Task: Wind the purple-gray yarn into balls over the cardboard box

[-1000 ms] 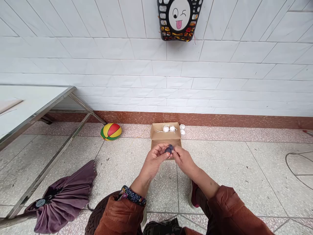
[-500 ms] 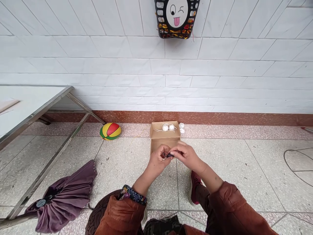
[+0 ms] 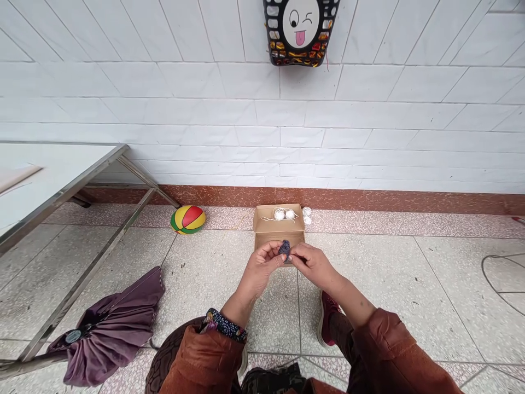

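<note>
A small dark grey-blue piece that looks crocheted (image 3: 285,249) is up in front of me, over the cardboard box. My left hand (image 3: 264,264) is closed, its thumb and fingertips pinching the piece from the left. From the right, my right hand (image 3: 310,262) pinches the piece's lower edge; whether a thin tool is in those fingers is too small to tell. Behind the hands, the open cardboard box (image 3: 262,241) stands on the floor, its near part partly hidden. Two white yarn balls (image 3: 284,214) with loose strands rest at its far side.
White round pieces (image 3: 307,215) lie right of the box. A coloured ball (image 3: 188,220) sits by a metal-framed table (image 3: 118,158). A folded purple umbrella (image 3: 115,328) leans at lower left. A black basket (image 3: 301,54) hangs on the wall; a wire loop (image 3: 486,273) lies far right.
The dark piece has turned upward between my fingers, and more of its textured surface shows. My right fingers have shifted from its top to its right lower edge. The view has shifted slightly.
</note>
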`<state>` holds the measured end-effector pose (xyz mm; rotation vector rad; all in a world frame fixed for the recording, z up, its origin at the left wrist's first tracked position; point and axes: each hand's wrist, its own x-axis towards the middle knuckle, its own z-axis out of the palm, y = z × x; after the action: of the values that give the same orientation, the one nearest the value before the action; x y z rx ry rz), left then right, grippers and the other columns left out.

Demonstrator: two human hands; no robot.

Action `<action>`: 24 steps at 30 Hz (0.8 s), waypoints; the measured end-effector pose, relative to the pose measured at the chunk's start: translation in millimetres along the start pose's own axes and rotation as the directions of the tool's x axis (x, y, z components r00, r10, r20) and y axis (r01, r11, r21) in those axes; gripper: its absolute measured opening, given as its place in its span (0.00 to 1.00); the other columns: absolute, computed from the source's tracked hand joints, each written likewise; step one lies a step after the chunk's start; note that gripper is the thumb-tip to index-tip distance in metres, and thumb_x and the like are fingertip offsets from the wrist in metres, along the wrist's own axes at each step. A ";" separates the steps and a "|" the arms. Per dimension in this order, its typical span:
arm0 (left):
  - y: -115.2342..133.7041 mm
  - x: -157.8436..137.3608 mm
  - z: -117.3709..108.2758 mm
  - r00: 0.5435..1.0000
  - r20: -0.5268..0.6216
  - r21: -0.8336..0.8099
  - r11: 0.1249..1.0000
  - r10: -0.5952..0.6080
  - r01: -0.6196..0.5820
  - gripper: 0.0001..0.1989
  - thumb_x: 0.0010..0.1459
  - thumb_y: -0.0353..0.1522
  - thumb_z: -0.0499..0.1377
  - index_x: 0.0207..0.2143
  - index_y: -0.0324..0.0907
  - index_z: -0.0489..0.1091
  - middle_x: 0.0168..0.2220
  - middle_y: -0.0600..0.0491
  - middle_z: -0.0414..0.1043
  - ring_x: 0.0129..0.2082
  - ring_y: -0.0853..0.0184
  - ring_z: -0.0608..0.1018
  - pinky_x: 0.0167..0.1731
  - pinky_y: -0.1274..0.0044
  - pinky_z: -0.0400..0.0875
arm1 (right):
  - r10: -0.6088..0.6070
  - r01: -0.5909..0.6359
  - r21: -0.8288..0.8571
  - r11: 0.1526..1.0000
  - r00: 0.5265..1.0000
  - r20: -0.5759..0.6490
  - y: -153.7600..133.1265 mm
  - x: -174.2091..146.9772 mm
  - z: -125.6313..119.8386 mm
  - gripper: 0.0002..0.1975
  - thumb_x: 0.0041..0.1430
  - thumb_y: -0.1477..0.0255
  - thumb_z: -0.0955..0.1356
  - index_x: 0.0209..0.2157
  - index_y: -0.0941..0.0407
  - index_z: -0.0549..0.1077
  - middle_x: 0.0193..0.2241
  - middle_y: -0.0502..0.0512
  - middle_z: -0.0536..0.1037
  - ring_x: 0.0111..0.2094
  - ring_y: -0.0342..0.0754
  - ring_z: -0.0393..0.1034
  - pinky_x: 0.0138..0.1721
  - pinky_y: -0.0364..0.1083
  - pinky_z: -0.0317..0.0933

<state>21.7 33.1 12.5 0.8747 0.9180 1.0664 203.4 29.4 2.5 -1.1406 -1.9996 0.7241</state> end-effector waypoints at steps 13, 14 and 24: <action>-8.4 -0.1 -3.5 0.969 0.104 0.567 0.787 0.224 -0.243 0.06 0.50 0.28 0.66 0.34 0.43 0.78 0.28 0.55 0.72 0.28 0.69 0.71 0.31 0.77 0.65 | -0.082 0.088 0.129 0.988 0.995 -0.048 -11.9 9.8 -22.0 0.10 0.70 0.67 0.66 0.37 0.52 0.78 0.31 0.53 0.77 0.34 0.47 0.72 0.37 0.46 0.67; -6.7 -2.0 -1.5 0.966 0.140 0.573 0.777 0.219 -0.259 0.07 0.50 0.27 0.65 0.34 0.43 0.78 0.28 0.55 0.73 0.29 0.69 0.72 0.32 0.76 0.65 | -0.053 0.065 0.127 0.990 0.994 -0.095 -7.5 12.2 -22.0 0.10 0.69 0.67 0.66 0.36 0.52 0.78 0.31 0.53 0.77 0.34 0.48 0.72 0.38 0.47 0.67; 4.2 -1.0 1.4 0.987 0.064 0.223 0.962 0.148 -0.158 0.21 0.50 0.31 0.70 0.45 0.43 0.69 0.35 0.54 0.77 0.33 0.69 0.76 0.38 0.76 0.69 | 0.050 -0.050 0.010 0.999 0.997 -0.060 17.2 9.8 4.4 0.08 0.67 0.75 0.65 0.33 0.55 0.75 0.29 0.52 0.77 0.33 0.47 0.72 0.36 0.44 0.64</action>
<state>21.5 33.0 17.0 1.1723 0.9576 1.0814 204.7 45.3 -10.0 -1.1972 -1.9227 0.7147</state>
